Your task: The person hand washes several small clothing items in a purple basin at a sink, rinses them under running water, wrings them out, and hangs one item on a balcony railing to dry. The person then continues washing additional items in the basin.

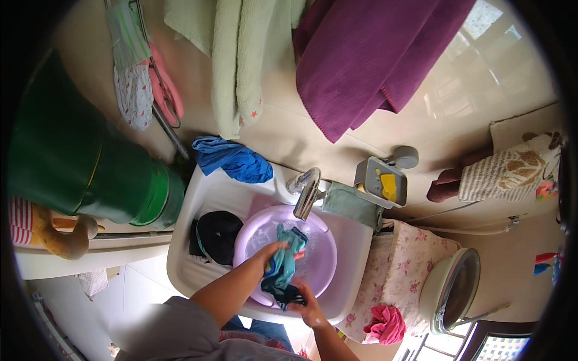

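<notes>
A wet teal and dark garment point(285, 261) is held in both hands over a lilac plastic basin point(330, 266) with water in it. My left hand point(276, 252) grips its upper, teal part. Lower down, near the basin's front rim, my right hand point(307, 303) holds the dark end with white stripes. The basin stands in a white sink point(354, 241) under a chrome faucet point(308, 194). Dark wet cloth point(219, 237) lies on the ribbed part of the sink, left of the basin.
Blue cloth point(235, 158) and a grey-green cloth point(350, 203) lie on the sink's back edge. A grey soap dish point(384, 182) is on the wall. Towels hang above. At right, a flowered cover point(388, 270) bears pink cloth point(386, 324) and a bucket point(431, 289). A green barrel point(113, 167) stands left.
</notes>
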Tool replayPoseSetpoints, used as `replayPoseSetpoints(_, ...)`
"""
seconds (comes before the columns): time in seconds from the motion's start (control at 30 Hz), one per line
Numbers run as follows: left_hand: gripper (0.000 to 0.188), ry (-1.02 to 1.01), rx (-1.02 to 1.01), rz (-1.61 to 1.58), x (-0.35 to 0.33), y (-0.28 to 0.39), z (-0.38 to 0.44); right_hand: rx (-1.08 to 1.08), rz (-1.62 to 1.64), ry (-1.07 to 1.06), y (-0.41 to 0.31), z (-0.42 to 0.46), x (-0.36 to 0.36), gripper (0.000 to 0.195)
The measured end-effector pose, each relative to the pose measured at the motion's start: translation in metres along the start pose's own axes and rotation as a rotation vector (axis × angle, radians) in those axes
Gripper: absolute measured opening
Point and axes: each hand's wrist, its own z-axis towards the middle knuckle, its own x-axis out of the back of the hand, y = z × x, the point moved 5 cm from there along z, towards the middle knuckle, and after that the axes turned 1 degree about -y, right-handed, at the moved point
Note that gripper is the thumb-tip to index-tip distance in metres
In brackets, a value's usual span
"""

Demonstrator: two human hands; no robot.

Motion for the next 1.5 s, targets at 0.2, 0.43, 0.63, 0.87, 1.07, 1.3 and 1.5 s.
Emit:
replayPoseSetpoints(0.2,0.055,-0.113,0.191,0.471,-0.029,-0.022,-0.078,-0.303,0.698,0.375,0.062,0.076,0.052,0.087)
replayPoseSetpoints(0.43,0.066,-0.169,0.074,-0.128,0.011,-0.027,-0.084,-0.074,0.705,0.313,0.055,0.145,0.05,0.042)
replayPoseSetpoints(0.63,0.063,0.17,-0.221,-0.065,0.01,-0.003,-0.043,0.366,-0.737,0.486,-0.052,0.059,-0.009,0.024)
replayPoseSetpoints(0.87,0.028,0.136,-0.344,0.143,0.014,-0.014,-0.001,0.42,-0.888,0.717,-0.043,0.102,-0.001,0.016)
replayPoseSetpoints(1.07,0.034,0.156,-0.154,0.055,-0.022,-0.001,-0.042,0.311,-0.523,0.32,-0.033,0.091,0.013,0.042)
replayPoseSetpoints(1.3,0.042,-0.14,0.029,0.123,-0.008,-0.009,-0.02,0.52,-1.2,0.464,-0.065,0.053,-0.084,0.019)
replayPoseSetpoints(1.5,0.024,0.218,-0.288,0.265,0.013,-0.005,-0.015,-0.157,-0.6,0.644,-0.013,0.125,0.007,0.032)
